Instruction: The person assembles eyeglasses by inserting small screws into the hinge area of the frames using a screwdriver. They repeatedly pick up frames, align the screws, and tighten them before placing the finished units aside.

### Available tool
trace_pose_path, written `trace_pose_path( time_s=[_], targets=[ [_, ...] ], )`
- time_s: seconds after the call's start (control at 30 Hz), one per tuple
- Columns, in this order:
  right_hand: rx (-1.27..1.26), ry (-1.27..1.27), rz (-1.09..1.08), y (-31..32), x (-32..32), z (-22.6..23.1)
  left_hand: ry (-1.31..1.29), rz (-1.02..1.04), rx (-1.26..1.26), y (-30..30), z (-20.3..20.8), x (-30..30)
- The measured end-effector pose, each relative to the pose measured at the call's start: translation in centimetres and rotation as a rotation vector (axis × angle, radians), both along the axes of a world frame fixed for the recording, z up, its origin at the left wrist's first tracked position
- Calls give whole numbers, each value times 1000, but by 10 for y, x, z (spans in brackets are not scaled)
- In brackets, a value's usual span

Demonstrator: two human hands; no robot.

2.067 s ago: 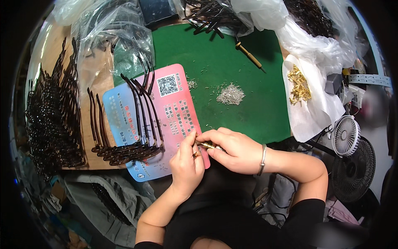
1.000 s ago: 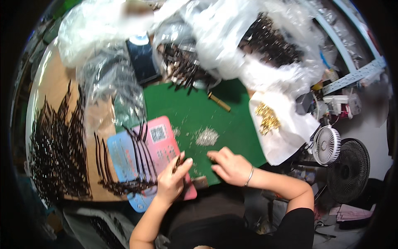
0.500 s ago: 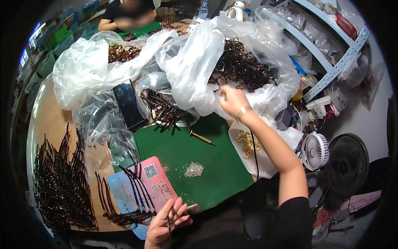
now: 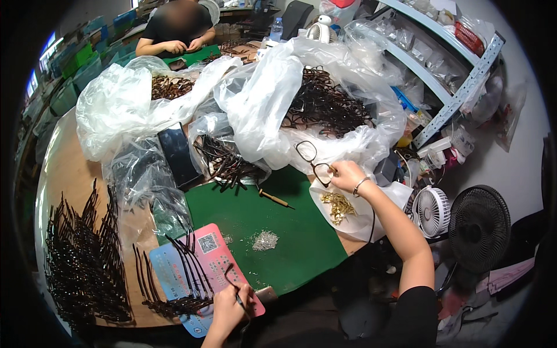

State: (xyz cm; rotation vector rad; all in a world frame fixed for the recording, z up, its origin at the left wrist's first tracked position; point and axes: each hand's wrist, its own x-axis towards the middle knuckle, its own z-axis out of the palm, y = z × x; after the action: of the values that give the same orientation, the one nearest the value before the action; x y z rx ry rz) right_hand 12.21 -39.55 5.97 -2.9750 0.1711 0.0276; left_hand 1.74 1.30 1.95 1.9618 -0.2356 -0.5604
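Observation:
My right hand [image 4: 348, 176] pinches a dark eyeglass front [image 4: 315, 164] by one rim, above the front of a big plastic bag. That bag holds a heap of dark eyeglass fronts [image 4: 331, 104]. Low in the view, my left hand [image 4: 231, 305] is closed around a thin dark temple arm [image 4: 230, 275], its curved tip sticking up. Beside that hand, assembled dark frames [image 4: 174, 305] lie with their temples pointing away, partly on a pink and blue card [image 4: 217, 246]. A green mat [image 4: 307, 243] bears a small pile of tiny silvery screws [image 4: 265, 240] and a wooden-handled screwdriver [image 4: 276, 198].
Stacked dark frames [image 4: 87, 272] fill the table's left side. Loose temples [image 4: 223, 162] spill from a middle bag near a black box [image 4: 177, 153]. Gold-coloured parts [image 4: 338, 207] lie at right, near two fans [image 4: 432, 210]. Across the table sits another person [image 4: 177, 29].
My right hand has come out of the bag's mouth toward me, bringing an eyeglass front. My left hand, its fingers spread before, has closed with a temple arm showing. The head view has shifted slightly.

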Motion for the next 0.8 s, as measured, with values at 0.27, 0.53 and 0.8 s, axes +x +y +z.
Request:
trace_pose_path(
  time_s=[0.27, 0.53, 0.8],
  targets=[
    [-143, -21, -126, 50, 28, -28, -672, 137, 353, -4, -24, -10],
    [428, -96, 269, 149, -50, 52, -571, 181, 77, 22, -31, -19],
    [1376, 735, 154, 214, -136, -30, -214, 549, -227, 0, -32, -22]
  ],
)
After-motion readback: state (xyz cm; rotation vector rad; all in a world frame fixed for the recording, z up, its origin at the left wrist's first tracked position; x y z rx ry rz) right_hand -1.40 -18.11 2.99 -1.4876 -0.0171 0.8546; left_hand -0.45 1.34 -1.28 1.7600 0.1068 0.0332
